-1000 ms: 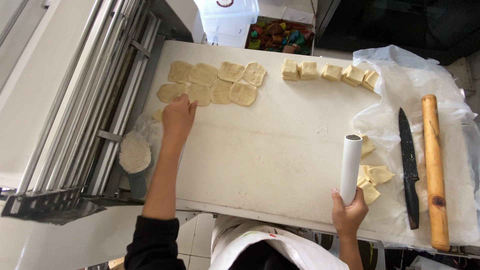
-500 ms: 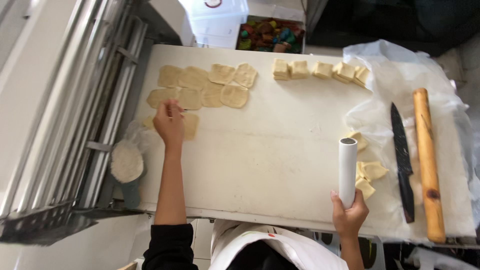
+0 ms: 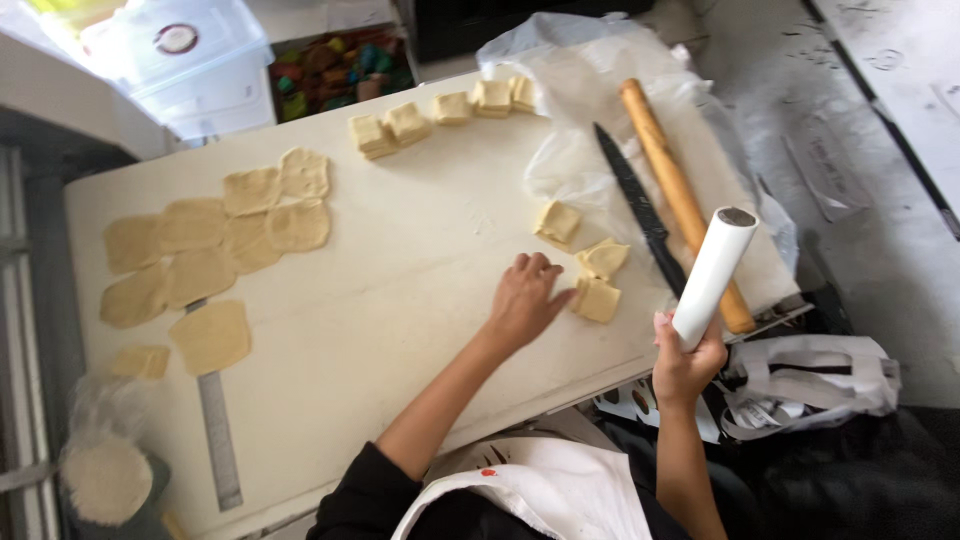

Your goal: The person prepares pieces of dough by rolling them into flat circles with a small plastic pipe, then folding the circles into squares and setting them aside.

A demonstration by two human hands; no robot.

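My left hand (image 3: 525,297) rests flat on the white work table (image 3: 400,250), fingers apart, its fingertips touching a small square of dough (image 3: 597,299). Two more dough squares (image 3: 603,259) (image 3: 557,222) lie just beyond it. My right hand (image 3: 686,360) is off the table's near edge and grips a white plastic rolling pin (image 3: 714,272) by its lower end, the pin pointing up and away. Several flattened dough sheets (image 3: 215,240) lie at the left of the table, one (image 3: 211,336) on a metal ruler (image 3: 217,425).
A black knife (image 3: 640,210) and a wooden rolling pin (image 3: 680,200) lie on clear plastic film at the right. A row of thick dough blocks (image 3: 440,112) runs along the far edge. A flour container (image 3: 105,480) stands at the near left. Plastic boxes (image 3: 190,60) sit beyond the table.
My left hand has left the flattened sheets at the left and crossed the table to the small dough squares on the right. The view has swung right. My right hand still holds the white pin.
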